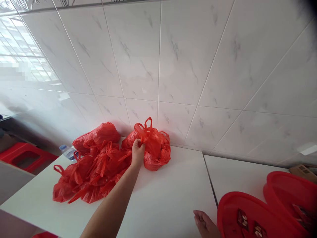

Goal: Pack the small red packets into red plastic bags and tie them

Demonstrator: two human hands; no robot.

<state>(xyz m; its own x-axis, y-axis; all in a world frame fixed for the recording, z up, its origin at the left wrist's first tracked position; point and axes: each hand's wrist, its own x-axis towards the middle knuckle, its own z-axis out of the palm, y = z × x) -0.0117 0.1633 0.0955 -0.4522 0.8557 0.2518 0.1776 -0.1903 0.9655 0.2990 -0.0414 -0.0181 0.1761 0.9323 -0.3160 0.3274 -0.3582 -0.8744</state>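
My left hand (137,152) reaches far forward and is closed on the gathered top of a filled red plastic bag (155,148), which rests against the tiled wall. To its left lies a heap of several more tied red plastic bags (91,168) on the white table (168,198). My right hand (204,224) lies low near the table's front edge, just left of a red basin (247,215). Its fingers look loosely curled with nothing visible in them.
A second red basin (289,191) sits at the right, both basins holding small dark packets (242,218). A clear water bottle (68,152) lies behind the bag heap. A red plastic stool (24,157) stands at the left below the table. A seam splits the two tabletops.
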